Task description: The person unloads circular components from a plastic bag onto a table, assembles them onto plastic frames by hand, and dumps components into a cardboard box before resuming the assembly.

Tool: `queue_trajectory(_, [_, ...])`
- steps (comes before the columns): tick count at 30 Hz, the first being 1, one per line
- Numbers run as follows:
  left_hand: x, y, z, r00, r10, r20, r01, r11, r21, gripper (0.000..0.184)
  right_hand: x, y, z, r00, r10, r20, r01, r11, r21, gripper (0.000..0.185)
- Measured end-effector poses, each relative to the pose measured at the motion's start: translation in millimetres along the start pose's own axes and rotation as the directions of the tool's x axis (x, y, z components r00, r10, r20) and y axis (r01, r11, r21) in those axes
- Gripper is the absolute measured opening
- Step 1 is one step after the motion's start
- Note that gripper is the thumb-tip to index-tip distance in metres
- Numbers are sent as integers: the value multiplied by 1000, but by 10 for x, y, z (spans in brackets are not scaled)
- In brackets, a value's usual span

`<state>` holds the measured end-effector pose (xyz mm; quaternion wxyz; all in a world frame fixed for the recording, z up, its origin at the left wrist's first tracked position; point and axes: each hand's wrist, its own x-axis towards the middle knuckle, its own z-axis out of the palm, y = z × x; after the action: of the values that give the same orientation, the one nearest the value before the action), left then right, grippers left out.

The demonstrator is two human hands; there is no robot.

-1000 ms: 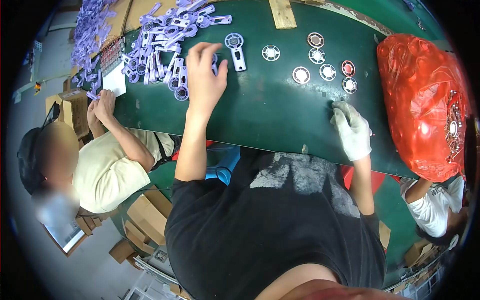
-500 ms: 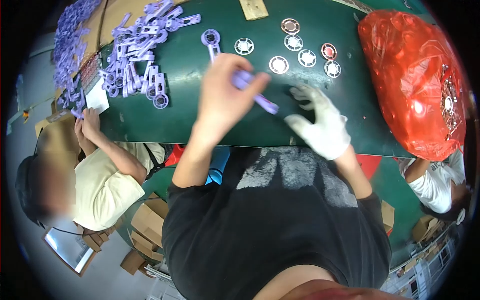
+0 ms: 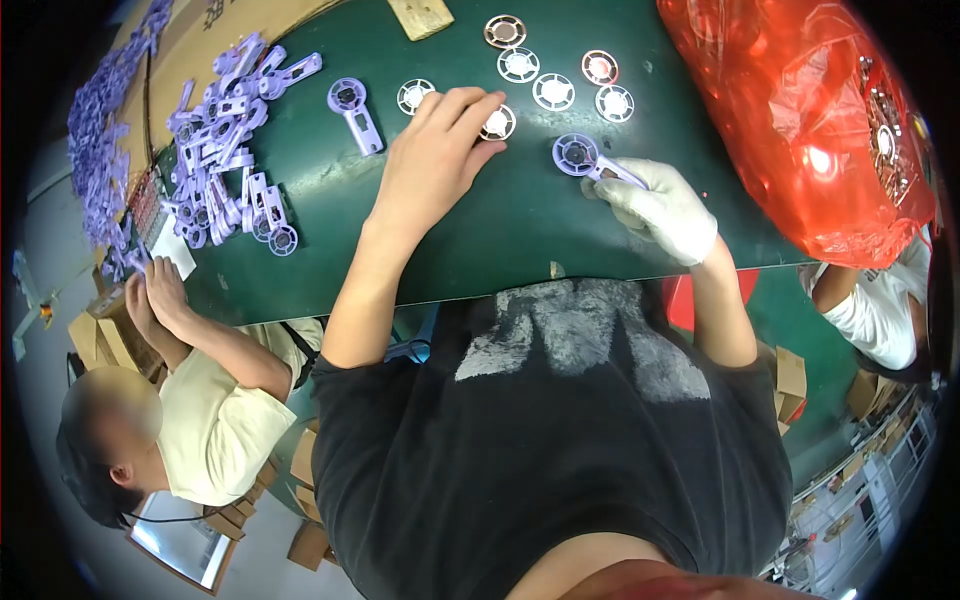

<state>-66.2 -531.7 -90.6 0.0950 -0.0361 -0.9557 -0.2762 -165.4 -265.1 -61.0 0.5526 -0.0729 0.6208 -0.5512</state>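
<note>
My gloved right hand (image 3: 660, 205) is closed on the handle of a purple part (image 3: 577, 155), whose round head points left. My bare left hand (image 3: 440, 150) is over the table, its fingertips at a silver spoked disc (image 3: 497, 124) that they partly cover; whether they pinch it is unclear. Another silver disc (image 3: 415, 97) lies just beyond that hand. A second purple part (image 3: 354, 115) rests alone to its left. Farther right lie several more discs, among them a silver one (image 3: 553, 92) and a reddish one (image 3: 600, 68).
A pile of purple parts (image 3: 225, 140) covers the table's left side. At the right stands a red plastic bag (image 3: 790, 120) of shiny parts. A wooden piece (image 3: 420, 17) lies at the far edge. One co-worker (image 3: 220, 410) sits left; another (image 3: 875, 315) is at the right.
The purple part has passed from my left hand to my right hand, which has closed on its handle. My left hand has moved to the silver disc. The whole view has shifted.
</note>
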Motion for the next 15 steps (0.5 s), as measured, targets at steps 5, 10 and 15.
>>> queue_trajectory(5, [25, 366, -56, 995, -14, -102, -22, 939, -344, 60, -46, -123, 26, 996, 6, 94, -15, 996, 92, 23])
queue_trajectory(10, [89, 449, 132, 976, 89, -198, -151, 933, -327, 61, -100, -180, 57, 988, -25, 150, 5, 990, 138, 26])
queue_trajectory(15, [73, 473, 102, 974, 82, -209, -156, 918, -366, 57, -144, -166, 72, 991, -42, 128, 22, 988, 153, 26])
